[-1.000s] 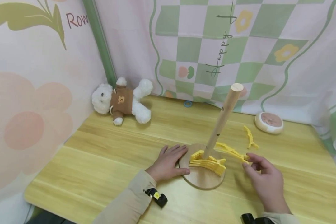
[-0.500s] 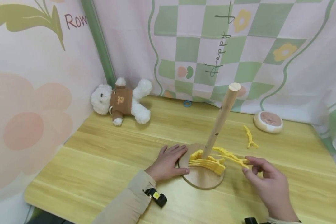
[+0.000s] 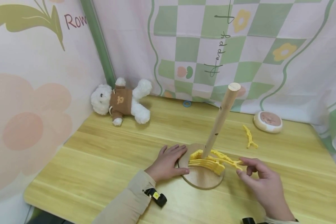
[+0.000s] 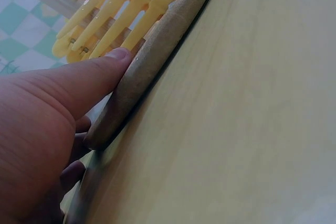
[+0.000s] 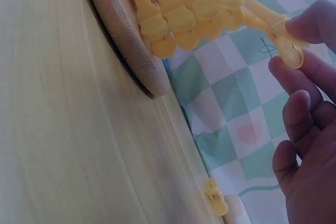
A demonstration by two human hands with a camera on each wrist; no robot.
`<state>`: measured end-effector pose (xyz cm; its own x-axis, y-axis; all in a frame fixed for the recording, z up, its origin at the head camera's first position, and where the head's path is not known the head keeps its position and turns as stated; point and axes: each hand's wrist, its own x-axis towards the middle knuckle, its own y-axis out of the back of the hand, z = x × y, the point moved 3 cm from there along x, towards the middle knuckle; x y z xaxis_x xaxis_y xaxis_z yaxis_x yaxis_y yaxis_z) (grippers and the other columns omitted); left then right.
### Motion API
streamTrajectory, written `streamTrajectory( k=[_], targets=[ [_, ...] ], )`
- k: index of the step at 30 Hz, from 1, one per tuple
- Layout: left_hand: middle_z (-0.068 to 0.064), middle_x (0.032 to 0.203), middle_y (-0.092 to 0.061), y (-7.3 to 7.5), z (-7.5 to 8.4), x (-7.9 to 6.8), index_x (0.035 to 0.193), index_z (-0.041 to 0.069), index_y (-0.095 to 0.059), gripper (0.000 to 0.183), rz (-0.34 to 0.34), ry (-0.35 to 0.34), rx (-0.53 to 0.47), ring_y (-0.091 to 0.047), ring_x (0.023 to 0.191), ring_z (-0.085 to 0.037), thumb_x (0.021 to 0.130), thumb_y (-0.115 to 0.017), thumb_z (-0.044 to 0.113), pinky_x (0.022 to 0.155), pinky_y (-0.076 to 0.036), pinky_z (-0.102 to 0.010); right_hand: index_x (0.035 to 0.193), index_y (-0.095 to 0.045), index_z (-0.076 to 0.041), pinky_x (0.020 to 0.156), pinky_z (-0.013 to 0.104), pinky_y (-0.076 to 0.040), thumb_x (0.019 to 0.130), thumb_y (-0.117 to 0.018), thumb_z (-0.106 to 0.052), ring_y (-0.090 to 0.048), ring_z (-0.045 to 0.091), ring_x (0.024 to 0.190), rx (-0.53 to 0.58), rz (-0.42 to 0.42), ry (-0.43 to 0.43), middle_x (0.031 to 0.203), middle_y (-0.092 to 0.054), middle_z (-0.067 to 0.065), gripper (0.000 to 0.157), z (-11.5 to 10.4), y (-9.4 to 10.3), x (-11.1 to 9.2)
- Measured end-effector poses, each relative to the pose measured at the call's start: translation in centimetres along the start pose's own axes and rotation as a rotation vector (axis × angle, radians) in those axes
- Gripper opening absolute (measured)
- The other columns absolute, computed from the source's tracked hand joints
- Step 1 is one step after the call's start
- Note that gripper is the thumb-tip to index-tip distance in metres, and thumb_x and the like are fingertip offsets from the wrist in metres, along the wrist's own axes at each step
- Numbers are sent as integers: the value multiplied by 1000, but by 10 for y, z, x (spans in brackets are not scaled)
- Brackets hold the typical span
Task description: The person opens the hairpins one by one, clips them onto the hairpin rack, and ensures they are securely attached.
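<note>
My right hand (image 3: 264,183) pinches the handle end of a yellow alligator hair clip (image 3: 226,159) between thumb and fingers. The far end of that clip is beside the post, just above the stand's base. Several more yellow hair clips (image 3: 205,165) sit stacked in a row around the foot of the wooden post (image 3: 221,119). My left hand (image 3: 166,165) rests on the left rim of the round wooden base (image 3: 204,180), its fingers extended and its thumb (image 4: 107,72) against the rim. In the right wrist view the held clip's handles (image 5: 289,51) are between thumb and forefinger.
A loose yellow hair clip (image 3: 249,137) lies on the table (image 3: 100,161) behind my right hand. Near the back curtain are a white and brown round object (image 3: 268,122), a blue ring (image 3: 187,103) and a plush dog (image 3: 123,101) in a brown shirt.
My right hand has moved left with the hair clip, bringing it close to the post and the stacked clips. My left hand stays on the base.
</note>
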<state>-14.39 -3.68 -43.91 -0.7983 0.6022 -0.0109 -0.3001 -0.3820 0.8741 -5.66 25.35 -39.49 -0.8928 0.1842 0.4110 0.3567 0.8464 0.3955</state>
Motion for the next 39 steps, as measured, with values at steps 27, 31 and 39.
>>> streamTrajectory(
  k=[27, 31, 39],
  targets=[
    [1, 163, -31, 0, 2, 1, 157, 14, -34, 87, 9, 4, -9, -23, 152, -22, 90, -66, 59, 122, -5, -54, 111, -74, 1, 74, 14, -40, 73, -81, 11, -55, 3, 81, -85, -39, 94, 80, -63, -6, 40, -3, -14, 3],
    [1, 163, -31, -3, 2, 1, 157, 14, -35, 87, 11, -1, -17, -23, 151, -22, 90, -66, 59, 122, -6, -55, 112, -72, 5, 74, 12, -41, 72, -79, 16, -56, 2, 78, -54, -17, 106, 82, -66, -10, 42, -3, -14, 2],
    [1, 163, -30, -3, 3, 0, 157, 15, -34, 86, 2, 0, -7, -23, 151, -21, 90, -65, 59, 122, -5, -55, 115, -73, 3, 79, 7, -43, 74, -81, 13, -58, 2, 80, -49, 3, 41, 93, -73, -10, 43, 0, -13, 0]
  ],
)
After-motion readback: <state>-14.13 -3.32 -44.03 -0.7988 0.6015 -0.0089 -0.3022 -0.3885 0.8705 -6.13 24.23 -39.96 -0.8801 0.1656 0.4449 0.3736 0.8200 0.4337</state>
